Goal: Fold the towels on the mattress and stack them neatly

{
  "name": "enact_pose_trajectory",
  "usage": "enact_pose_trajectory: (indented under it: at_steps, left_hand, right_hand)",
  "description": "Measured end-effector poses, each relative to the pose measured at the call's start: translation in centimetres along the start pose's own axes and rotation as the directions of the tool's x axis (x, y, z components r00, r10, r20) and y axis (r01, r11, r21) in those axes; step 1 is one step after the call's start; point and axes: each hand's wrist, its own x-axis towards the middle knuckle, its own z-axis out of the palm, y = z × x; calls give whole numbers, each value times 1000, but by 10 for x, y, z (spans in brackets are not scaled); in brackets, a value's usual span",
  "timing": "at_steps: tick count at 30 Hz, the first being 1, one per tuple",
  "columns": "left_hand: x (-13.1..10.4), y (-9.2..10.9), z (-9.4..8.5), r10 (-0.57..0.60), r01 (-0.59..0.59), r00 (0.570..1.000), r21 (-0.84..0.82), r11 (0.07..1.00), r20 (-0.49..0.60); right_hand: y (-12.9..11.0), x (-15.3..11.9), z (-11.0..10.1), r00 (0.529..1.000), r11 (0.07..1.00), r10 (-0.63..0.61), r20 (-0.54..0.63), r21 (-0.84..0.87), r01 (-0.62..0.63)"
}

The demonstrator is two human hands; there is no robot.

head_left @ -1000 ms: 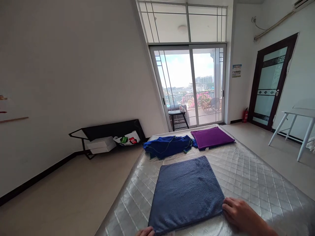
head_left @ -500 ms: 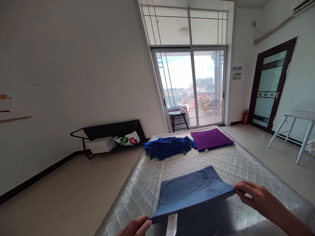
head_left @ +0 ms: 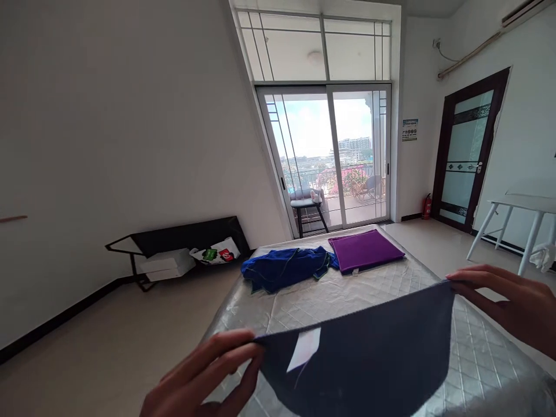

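Note:
A blue towel (head_left: 369, 353) hangs between my two hands above the mattress, its upper edge stretched and its dark side facing me. A white label (head_left: 304, 348) dangles near the towel's left corner. My left hand (head_left: 212, 370) pinches that left corner between thumb and fingers. At the upper right corner my right hand (head_left: 508, 301) pinches the cloth, held higher than the left. Farther back on the mattress lie a crumpled dark blue cloth (head_left: 286, 268) with green edging and a flat folded purple cloth (head_left: 367, 250). The towel's lower edge runs partly out of view.
The silver quilted mattress (head_left: 237, 313) fills the foreground. To the left, a black-framed rack (head_left: 186, 234) holds white boxes (head_left: 167, 264) and a printed bag (head_left: 217, 253). A white table (head_left: 530, 202) stands at right. Beyond are glass sliding doors (head_left: 330, 156) and a fire extinguisher (head_left: 426, 207).
Both hands have lifted the towel's near edge, so its dark underside and label now face me. The towel's fluffy blue top has gone out of sight. The view has shifted slightly right.

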Motion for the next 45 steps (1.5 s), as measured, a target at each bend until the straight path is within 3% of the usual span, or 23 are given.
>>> enact_pose_trajectory:
  at_steps: [3,7,10,12,16,19,21,23,27,31,34,38,42,45]
  left_hand:
    - [36,-8,38,-55,65,995,-131,989,81]
    - [74,-43,119,-162,258,931,-276,926,328]
    - [116,-70,179,-204,343,877,-271,899,435]
    - [153,-85,209,-247,359,878,-223,906,409]
    - [225,-114,252,-315,352,927,-186,917,202]
    - [245,-130,282,-334,348,937,-166,923,104]
    - [236,-134,307,-367,380,923,-121,917,115]
    - [211,-130,334,-383,402,907,-90,911,173]
    - [133,-102,382,-353,398,878,-82,914,324]
    - [62,-77,411,-352,421,819,-58,905,452]
    - [38,-72,419,-372,447,797,-50,893,476]
    - [39,-70,418,-361,452,797,-82,888,484]
    - [47,-60,404,-334,444,803,-122,888,494]
    - [45,-52,384,-316,441,806,-152,885,500]
  right_hand:
    - [27,21,7,996,997,67,63,31,-69]
    - [83,65,42,930,967,236,283,25,-253]
    - [124,115,68,885,941,332,328,-51,-334]
    - [145,154,78,895,931,364,259,-114,-346]
    - [177,222,90,929,920,368,49,-168,-355]
    - [200,246,102,924,908,377,-58,-171,-381]
    - [218,243,117,910,891,414,-39,-190,-413]
    - [235,225,139,881,862,471,28,-226,-454]
    - [256,160,199,781,789,599,178,-300,-536]
    - [259,93,250,684,737,671,287,-366,-568]
    - [261,65,267,654,735,675,342,-391,-554]
    - [268,56,269,646,742,667,371,-417,-526]
    - [265,57,269,629,743,664,404,-449,-496]
    - [256,56,268,618,730,674,404,-492,-474]
